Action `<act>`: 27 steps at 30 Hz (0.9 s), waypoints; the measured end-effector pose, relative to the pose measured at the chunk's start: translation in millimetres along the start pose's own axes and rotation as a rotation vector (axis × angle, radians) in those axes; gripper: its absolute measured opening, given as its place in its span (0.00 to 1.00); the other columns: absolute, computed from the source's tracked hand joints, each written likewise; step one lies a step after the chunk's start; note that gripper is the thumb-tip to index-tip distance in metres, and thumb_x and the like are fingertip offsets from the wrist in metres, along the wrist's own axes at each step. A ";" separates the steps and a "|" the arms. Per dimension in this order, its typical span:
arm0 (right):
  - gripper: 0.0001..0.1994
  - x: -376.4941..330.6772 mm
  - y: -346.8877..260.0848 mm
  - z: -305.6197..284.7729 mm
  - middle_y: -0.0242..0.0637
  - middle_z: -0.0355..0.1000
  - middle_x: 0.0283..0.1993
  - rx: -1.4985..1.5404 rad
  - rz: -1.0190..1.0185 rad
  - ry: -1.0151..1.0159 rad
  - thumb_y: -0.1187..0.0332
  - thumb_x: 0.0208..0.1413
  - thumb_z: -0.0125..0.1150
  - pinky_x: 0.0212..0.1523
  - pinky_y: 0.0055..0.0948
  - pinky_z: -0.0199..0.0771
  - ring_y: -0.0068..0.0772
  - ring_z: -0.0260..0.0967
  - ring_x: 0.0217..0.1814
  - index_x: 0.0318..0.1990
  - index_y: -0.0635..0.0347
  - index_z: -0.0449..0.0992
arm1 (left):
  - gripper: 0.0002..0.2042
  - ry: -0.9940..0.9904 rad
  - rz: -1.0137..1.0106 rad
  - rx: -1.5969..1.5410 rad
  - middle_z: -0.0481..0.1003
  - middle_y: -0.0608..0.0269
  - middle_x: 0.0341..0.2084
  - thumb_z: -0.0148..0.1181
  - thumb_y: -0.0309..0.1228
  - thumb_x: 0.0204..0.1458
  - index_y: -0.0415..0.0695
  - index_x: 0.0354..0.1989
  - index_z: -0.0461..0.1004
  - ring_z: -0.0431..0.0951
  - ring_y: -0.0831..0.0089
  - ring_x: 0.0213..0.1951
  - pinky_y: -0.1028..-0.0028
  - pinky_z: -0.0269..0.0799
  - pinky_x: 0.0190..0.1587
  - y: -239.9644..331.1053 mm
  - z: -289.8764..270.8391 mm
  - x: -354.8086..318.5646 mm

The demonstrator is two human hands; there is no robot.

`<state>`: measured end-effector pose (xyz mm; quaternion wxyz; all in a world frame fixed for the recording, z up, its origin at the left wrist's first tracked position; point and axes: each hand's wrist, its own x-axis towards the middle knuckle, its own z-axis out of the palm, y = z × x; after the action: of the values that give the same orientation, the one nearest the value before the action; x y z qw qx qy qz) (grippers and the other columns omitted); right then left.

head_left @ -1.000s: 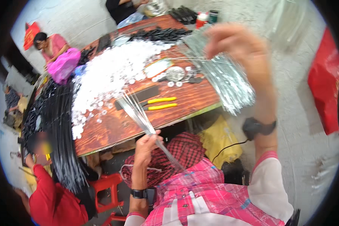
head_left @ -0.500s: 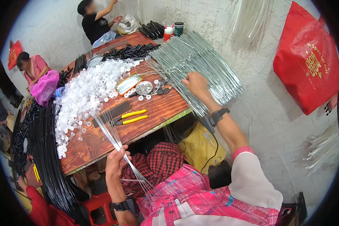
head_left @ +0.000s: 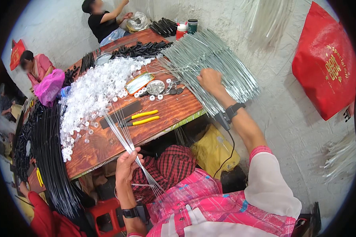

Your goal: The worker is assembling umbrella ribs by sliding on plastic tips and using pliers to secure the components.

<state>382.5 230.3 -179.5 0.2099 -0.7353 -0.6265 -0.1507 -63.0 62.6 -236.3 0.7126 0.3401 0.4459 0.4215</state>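
My left hand (head_left: pixel 126 164) grips a thin bundle of silver metal rods (head_left: pixel 120 130) at the near edge of the wooden table (head_left: pixel 170 114); the rods slant up over the table and down across my lap. My right hand (head_left: pixel 210 80) reaches out and rests on a large fanned heap of silver rods (head_left: pixel 209 63) at the table's right end, its fingers curled into the rods. Whether it grips any of them is hidden. A black watch sits on each wrist.
A wide pile of small clear plastic caps (head_left: pixel 93 94) covers the table's middle. Yellow-handled pliers (head_left: pixel 142 117), a small tin and a round dish lie near it. Black rods (head_left: pixel 47 154) hang at the left. Other people sit at the far left and back. A red bag (head_left: pixel 328 63) hangs on the right wall.
My right hand came down from in front of the camera and now lies on the big rod heap. The left hand has kept hold of its thin bundle.
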 end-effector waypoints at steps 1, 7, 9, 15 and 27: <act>0.10 1.4 1.6 2.1 0.51 0.78 0.31 -0.014 -0.044 0.001 0.64 0.47 0.57 0.37 0.49 0.74 0.51 0.77 0.35 0.27 0.60 0.81 | 0.15 0.005 -0.010 0.009 0.80 0.61 0.29 0.62 0.33 0.58 0.36 0.48 0.75 0.82 0.74 0.29 0.79 0.80 0.31 -0.2 0.9 1.0; 0.13 13.1 -2.6 -15.5 0.49 0.78 0.32 0.134 0.211 -0.108 0.61 0.48 0.57 0.38 0.47 0.75 0.49 0.77 0.37 0.31 0.62 0.81 | 0.15 0.027 -0.010 -0.001 0.80 0.61 0.29 0.62 0.33 0.57 0.36 0.48 0.75 0.82 0.74 0.29 0.79 0.80 0.31 -5.5 -0.3 0.3; 0.12 10.9 -2.9 -18.4 0.46 0.78 0.30 0.354 0.253 0.005 0.62 0.49 0.58 0.32 0.41 0.73 0.45 0.76 0.31 0.29 0.62 0.80 | 0.15 0.027 -0.009 -0.007 0.80 0.61 0.29 0.62 0.33 0.57 0.37 0.48 0.75 0.82 0.74 0.28 0.79 0.80 0.30 -5.3 -1.4 1.1; 0.09 -5.9 -12.9 -42.0 0.25 0.66 0.20 1.464 0.397 -0.141 0.65 0.53 0.61 0.20 0.18 0.56 0.16 0.59 0.19 0.24 0.56 0.75 | 0.15 0.023 -0.012 -0.032 0.80 0.60 0.29 0.63 0.33 0.57 0.37 0.48 0.76 0.82 0.73 0.28 0.78 0.81 0.31 -4.9 1.1 1.4; 0.10 -79.6 -67.6 -124.6 0.22 0.61 0.22 1.911 0.324 -0.360 0.64 0.61 0.59 0.19 0.12 0.50 0.10 0.52 0.19 0.41 0.62 0.73 | 0.14 0.031 0.005 -0.011 0.80 0.60 0.30 0.60 0.32 0.59 0.36 0.48 0.75 0.82 0.72 0.30 0.77 0.80 0.33 1.3 -0.6 -8.9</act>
<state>307.6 108.6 -102.0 0.6355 -0.3452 -0.3988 0.5638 -66.1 55.1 -232.3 0.7065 0.3306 0.4536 0.4311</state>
